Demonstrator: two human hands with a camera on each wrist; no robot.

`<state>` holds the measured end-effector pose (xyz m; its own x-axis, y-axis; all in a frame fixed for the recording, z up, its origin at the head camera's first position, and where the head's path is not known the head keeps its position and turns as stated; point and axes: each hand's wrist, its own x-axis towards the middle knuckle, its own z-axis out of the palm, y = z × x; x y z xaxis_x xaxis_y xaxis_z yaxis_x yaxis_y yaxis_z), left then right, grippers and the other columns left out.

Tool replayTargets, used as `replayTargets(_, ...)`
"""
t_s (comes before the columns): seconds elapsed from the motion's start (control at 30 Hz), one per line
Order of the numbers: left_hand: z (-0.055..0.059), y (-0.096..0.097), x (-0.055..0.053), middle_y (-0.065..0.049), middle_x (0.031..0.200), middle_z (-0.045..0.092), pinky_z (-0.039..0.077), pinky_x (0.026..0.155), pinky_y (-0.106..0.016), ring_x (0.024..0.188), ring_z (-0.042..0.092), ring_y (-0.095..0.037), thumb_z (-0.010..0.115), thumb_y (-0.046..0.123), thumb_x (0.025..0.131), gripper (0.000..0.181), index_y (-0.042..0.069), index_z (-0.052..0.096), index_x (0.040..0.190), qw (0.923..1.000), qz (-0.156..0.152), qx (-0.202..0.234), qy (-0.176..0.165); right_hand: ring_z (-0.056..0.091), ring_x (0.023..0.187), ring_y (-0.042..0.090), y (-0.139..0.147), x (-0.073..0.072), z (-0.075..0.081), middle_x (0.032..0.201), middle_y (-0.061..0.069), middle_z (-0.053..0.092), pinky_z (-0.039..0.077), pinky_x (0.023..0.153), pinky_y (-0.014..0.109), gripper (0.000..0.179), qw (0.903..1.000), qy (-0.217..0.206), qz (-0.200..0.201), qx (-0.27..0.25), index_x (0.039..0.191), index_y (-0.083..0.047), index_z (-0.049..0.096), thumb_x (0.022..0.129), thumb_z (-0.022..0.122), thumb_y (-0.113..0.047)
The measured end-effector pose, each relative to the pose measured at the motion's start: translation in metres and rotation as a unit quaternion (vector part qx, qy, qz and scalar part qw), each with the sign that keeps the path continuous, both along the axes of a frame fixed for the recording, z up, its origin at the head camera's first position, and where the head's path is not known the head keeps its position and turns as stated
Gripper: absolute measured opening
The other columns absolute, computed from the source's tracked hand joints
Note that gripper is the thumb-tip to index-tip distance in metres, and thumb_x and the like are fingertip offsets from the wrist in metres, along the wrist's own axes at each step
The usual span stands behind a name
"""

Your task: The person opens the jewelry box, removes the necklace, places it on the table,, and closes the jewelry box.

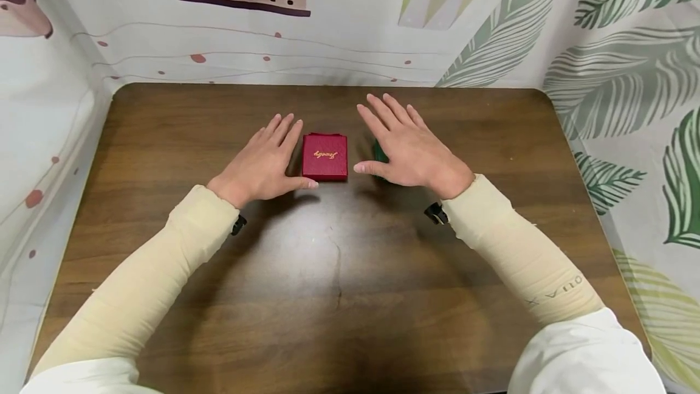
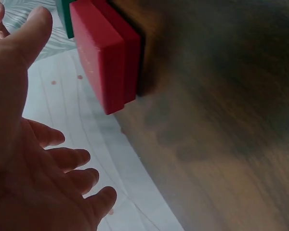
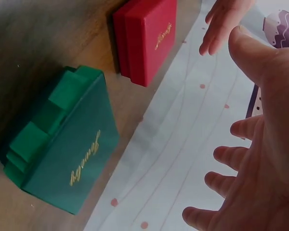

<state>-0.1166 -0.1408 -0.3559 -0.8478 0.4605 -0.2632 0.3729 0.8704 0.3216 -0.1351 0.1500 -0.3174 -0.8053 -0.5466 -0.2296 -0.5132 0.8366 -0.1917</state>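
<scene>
A red jewelry box (image 1: 325, 157) with gold lettering on its lid stands closed on the table, toward the back middle. Just left of it my left hand (image 1: 261, 166) hovers with fingers spread, holding nothing. A green jewelry box (image 3: 74, 144), also closed and gold-lettered, shows fully in the right wrist view, with ribbon-like tabs along one side. In the head view my right hand (image 1: 412, 148) covers most of that green box, fingers extended and apart from it. The left wrist view shows the red box (image 2: 103, 53) beyond my thumb, with a corner of the green one behind.
The brown wooden table (image 1: 339, 297) has rounded back corners. Behind it and at both sides hangs a patterned white cloth (image 1: 355, 35) with leaves and dots. A dark wrist device (image 1: 436, 213) sits under the right sleeve cuff.
</scene>
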Motion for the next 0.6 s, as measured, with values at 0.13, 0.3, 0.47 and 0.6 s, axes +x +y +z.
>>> replayTargets(0.13,-0.004,-0.001,-0.001,-0.020,0.176,0.002,0.012,0.131,-0.061,0.163,0.001,-0.044,0.069,0.070,0.088,0.120,0.002,0.007,0.167,1.0000,0.005,-0.004,0.000,-0.002,0.165,0.032,-0.004,0.001,-0.006,0.178,0.003,-0.004,0.007,0.132,0.060,0.104,1.0000,0.005,0.004,0.001,0.169,-0.020,0.004,0.096,0.060,-0.068)
replayTargets(0.3,-0.009,-0.001,-0.002,-0.020,0.176,0.002,0.012,0.131,-0.062,0.163,0.000,-0.044,0.071,0.069,0.087,0.122,0.002,0.007,0.167,0.9999,0.009,-0.004,-0.009,-0.002,0.165,0.032,-0.007,0.002,-0.013,0.178,0.003,-0.004,0.007,0.133,0.059,0.105,1.0000,0.003,0.006,0.005,0.169,-0.020,0.003,0.095,0.060,-0.069)
replayTargets(0.47,-0.013,0.002,-0.002,-0.021,0.176,0.004,0.013,0.131,-0.060,0.163,0.001,-0.043,0.070,0.068,0.088,0.121,0.000,0.008,0.166,0.9999,0.000,-0.014,-0.004,-0.001,0.165,0.032,-0.011,0.003,-0.020,0.178,0.003,-0.002,0.009,0.133,0.058,0.107,1.0000,0.002,0.005,0.005,0.169,-0.020,0.004,0.094,0.060,-0.071)
replayTargets(0.6,-0.016,0.003,-0.002,-0.022,0.175,0.008,0.015,0.131,-0.061,0.163,0.004,-0.044,0.071,0.066,0.089,0.119,0.000,0.009,0.166,0.9998,-0.005,-0.018,0.002,0.000,0.165,0.032,-0.014,0.004,-0.026,0.178,0.004,-0.002,0.010,0.133,0.058,0.107,1.0000,0.005,0.006,0.005,0.169,-0.019,0.005,0.094,0.060,-0.070)
